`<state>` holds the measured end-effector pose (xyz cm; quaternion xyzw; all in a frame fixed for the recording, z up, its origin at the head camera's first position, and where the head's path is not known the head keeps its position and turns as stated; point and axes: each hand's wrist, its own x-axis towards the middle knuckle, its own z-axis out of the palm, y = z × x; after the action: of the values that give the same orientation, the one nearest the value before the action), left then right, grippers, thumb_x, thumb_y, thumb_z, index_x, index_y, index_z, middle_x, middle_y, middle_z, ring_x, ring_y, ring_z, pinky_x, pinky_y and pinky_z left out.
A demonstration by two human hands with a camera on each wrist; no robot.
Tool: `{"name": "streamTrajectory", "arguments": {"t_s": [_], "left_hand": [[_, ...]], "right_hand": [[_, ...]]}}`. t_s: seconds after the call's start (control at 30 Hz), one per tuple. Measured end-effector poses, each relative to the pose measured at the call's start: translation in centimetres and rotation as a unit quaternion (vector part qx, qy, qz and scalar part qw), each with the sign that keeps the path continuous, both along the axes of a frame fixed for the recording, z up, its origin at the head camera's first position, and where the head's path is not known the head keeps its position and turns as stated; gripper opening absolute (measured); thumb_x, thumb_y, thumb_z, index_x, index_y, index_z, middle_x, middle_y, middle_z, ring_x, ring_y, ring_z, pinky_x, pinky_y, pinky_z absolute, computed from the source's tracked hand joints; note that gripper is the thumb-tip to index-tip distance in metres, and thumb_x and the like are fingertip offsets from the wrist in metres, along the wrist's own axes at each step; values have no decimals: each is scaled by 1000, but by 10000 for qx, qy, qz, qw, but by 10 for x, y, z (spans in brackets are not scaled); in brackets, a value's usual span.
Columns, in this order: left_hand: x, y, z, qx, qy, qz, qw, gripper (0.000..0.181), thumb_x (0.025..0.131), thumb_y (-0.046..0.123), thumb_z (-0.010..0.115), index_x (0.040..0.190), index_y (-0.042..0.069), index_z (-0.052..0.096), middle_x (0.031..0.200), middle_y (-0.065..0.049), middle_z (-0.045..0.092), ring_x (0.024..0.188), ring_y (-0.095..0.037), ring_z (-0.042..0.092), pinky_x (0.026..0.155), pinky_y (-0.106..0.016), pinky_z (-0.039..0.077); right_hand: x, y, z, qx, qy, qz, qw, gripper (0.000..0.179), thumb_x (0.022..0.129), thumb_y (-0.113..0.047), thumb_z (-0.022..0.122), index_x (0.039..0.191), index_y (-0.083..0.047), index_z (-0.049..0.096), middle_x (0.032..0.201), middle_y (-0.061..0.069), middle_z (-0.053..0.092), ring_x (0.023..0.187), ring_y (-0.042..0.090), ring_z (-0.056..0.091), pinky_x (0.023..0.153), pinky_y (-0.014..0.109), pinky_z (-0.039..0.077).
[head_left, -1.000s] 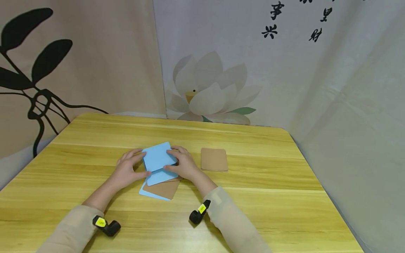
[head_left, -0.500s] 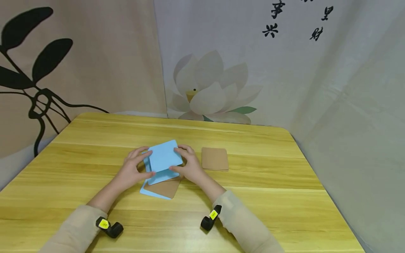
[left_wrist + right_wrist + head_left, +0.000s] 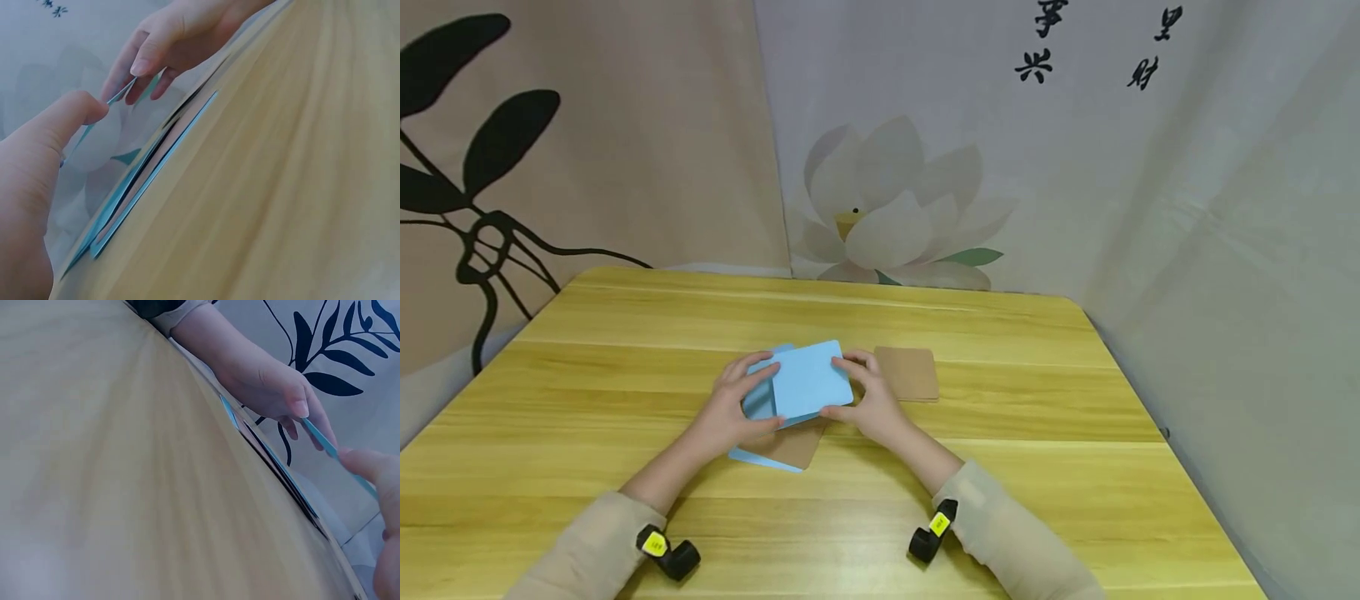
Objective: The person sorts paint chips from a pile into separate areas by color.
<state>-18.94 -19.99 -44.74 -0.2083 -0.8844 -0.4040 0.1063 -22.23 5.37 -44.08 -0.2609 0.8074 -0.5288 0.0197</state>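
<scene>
A square blue card [image 3: 812, 383] with rounded corners is held up over the middle of the table by both hands. My left hand [image 3: 730, 408] pinches its left side between thumb and fingers, while my right hand [image 3: 877, 403] grips the right side the same way. Seen edge-on in the right wrist view, the blue card [image 3: 320, 437] is raised off the tabletop. Beneath lies a loose pile with another blue card [image 3: 758, 402] and a brown card [image 3: 793, 444], whose bottom blue edge juts out at the front. The held card hides part of this pile.
A small stack of brown square cards [image 3: 908, 375] lies just right of my right hand. The wooden table [image 3: 1037, 500] ends at a printed curtain [image 3: 700, 150] behind. Each sleeve carries a black wrist camera [image 3: 928, 537].
Both hands have shifted right with the blue card, uncovering more of the blue card on the pile's left side. My right fingers now overlap the edge of the brown stack.
</scene>
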Motion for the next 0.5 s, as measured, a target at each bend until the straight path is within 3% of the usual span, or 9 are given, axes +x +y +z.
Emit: {"name": "streamTrajectory", "arguments": {"t_s": [0.5], "left_hand": [[8,31,-1,381,316,-545,9973,79,70,20,86,137,-1,50,147,-13,35,135,-35,23,97,-64,25]], "right_hand": [[22,39,-1,-131,294,-160,9994,71,73,-14,84,136,-4,53,137,11,36,121,29,41,100,47,37]]}}
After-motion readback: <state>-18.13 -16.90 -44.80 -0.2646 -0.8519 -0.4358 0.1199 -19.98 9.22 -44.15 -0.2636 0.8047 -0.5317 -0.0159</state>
